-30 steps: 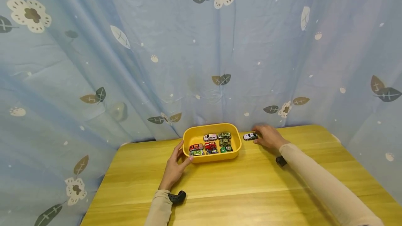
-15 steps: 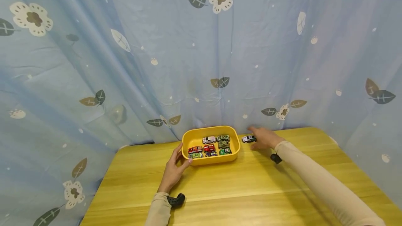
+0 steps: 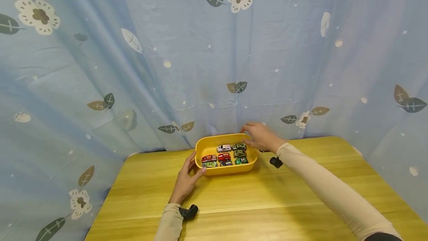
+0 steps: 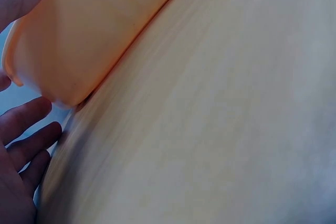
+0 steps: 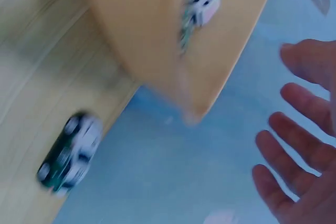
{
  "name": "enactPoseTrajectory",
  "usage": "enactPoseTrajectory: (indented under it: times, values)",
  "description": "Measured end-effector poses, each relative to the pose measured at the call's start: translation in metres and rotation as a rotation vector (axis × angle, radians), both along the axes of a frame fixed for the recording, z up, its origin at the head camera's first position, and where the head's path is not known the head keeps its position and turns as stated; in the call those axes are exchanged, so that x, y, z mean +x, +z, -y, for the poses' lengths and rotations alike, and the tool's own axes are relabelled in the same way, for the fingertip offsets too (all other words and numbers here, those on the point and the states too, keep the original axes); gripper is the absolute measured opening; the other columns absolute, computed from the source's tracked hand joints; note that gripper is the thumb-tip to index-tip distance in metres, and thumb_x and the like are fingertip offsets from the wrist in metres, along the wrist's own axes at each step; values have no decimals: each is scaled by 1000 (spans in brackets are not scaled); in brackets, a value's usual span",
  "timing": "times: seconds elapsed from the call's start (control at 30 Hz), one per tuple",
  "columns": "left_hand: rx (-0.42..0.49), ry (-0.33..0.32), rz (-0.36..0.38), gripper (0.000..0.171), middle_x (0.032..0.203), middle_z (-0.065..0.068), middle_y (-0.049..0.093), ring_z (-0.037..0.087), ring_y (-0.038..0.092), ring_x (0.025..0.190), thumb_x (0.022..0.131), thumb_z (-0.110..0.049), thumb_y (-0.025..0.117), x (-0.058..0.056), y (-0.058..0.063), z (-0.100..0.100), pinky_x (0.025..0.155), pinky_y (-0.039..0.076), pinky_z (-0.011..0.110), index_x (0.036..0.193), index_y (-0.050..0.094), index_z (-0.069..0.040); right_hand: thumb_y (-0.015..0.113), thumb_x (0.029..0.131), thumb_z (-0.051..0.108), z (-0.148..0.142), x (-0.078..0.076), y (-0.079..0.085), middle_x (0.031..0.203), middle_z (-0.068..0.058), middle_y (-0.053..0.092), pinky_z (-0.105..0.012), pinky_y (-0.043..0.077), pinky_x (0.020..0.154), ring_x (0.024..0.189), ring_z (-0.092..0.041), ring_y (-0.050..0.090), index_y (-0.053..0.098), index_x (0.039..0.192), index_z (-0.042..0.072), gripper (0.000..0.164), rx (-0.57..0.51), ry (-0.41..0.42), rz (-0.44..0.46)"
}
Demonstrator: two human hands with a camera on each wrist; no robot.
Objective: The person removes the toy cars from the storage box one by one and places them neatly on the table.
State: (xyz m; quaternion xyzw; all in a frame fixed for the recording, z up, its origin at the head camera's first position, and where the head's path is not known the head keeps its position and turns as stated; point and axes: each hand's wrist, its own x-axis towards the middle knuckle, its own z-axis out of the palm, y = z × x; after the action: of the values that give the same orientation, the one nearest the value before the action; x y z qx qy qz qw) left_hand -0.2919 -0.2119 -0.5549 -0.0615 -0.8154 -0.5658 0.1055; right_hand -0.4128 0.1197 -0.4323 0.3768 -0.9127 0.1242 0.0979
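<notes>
Blurred toy car [image 5: 68, 153] beside tray [image 5: 142, 51]

Blue curtain [image 3: 214, 55] with flower, leaf print behind; light wooden table [image 3: 254, 203]; even, soft light.

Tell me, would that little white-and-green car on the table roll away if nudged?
Probably: the white-and-green car stands on its wheels on the smooth wooden table, untouched, outside the yellow tray. It looks small, so likely light and stiff, easy to pinch.
</notes>
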Motion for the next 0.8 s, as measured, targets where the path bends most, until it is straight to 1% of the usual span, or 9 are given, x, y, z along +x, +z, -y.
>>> enactPoseTrajectory:
  times: [0.1, 0.17, 0.23, 0.3, 0.37, 0.47, 0.53, 0.63, 0.8]
  values:
    - [-6, 2, -3, 84, 160, 16, 53, 36, 50, 150, 95, -29, 83, 0, 1, 0, 128, 31, 59, 166, 39, -23, 78, 98, 30, 22, -3, 0, 125, -10, 73, -52, 55, 106, 118, -34, 68, 75, 120, 8, 32, -46, 57, -21]
    - [-8, 4, -5, 84, 160, 16, 53, 36, 50, 149, 94, -29, 83, 0, 1, 0, 128, 31, 59, 165, 39, -23, 78, 97, 32, 36, -6, -1, 134, -12, 70, -55, 52, 110, 125, -36, 65, 77, 118, 10, 30, -58, 77, -12]
    - [-3, 2, -5, 84, 160, 16, 53, 35, 50, 149, 94, -29, 83, 0, 1, 0, 128, 31, 59, 165, 39, -23, 78, 97, 35, 50, -7, -3, 146, -15, 63, -59, 47, 115, 134, -39, 58, 79, 117, 13, 30, -50, 88, 13]
    - [-3, -1, -6, 84, 160, 16, 53, 36, 50, 149, 95, -30, 83, 0, 0, -1, 128, 31, 59, 165, 39, -23, 79, 96, 38, 64, -8, -4, 155, -17, 56, -63, 44, 116, 141, -41, 51, 81, 116, 15, 30, -28, 105, 32]
    - [2, -4, -1, 83, 160, 16, 53, 35, 50, 150, 95, -30, 83, 1, -2, -1, 128, 31, 60, 165, 39, -24, 80, 95, 39, 77, -8, -6, 159, -19, 52, -66, 42, 116, 145, -43, 46, 82, 115, 17, 29, -1, 131, 50]
    - [-1, -4, -1, 83, 160, 16, 53, 36, 50, 149, 95, -31, 82, 2, -3, -1, 127, 31, 61, 165, 39, -24, 81, 94, 39, 93, -6, -7, 160, -19, 51, -67, 41, 116, 146, -43, 44, 83, 113, 19, 28, 21, 159, 88]
    - [2, -6, 0, 83, 159, 16, 54, 36, 50, 149, 95, -31, 82, 1, -3, -1, 127, 31, 62, 165, 39, -24, 82, 94, 37, 103, -6, -8, 159, -19, 52, -67, 41, 116, 146, -43, 44, 84, 113, 19, 26, 31, 165, 110]
    - [-1, -3, -4, 83, 159, 15, 55, 35, 50, 149, 95, -33, 82, 0, -2, 0, 127, 31, 62, 165, 38, -25, 84, 93, 35, 115, -8, -10, 160, -17, 52, -66, 41, 116, 147, -42, 44, 84, 113, 21, 25, 55, 151, 130]
    - [0, -4, -4, 84, 159, 14, 55, 34, 50, 150, 95, -33, 82, -2, -2, 0, 128, 30, 61, 166, 38, -26, 88, 89, 34, 126, -12, -16, 162, -17, 50, -66, 39, 117, 149, -42, 41, 84, 111, 21, 26, 104, 127, 179]
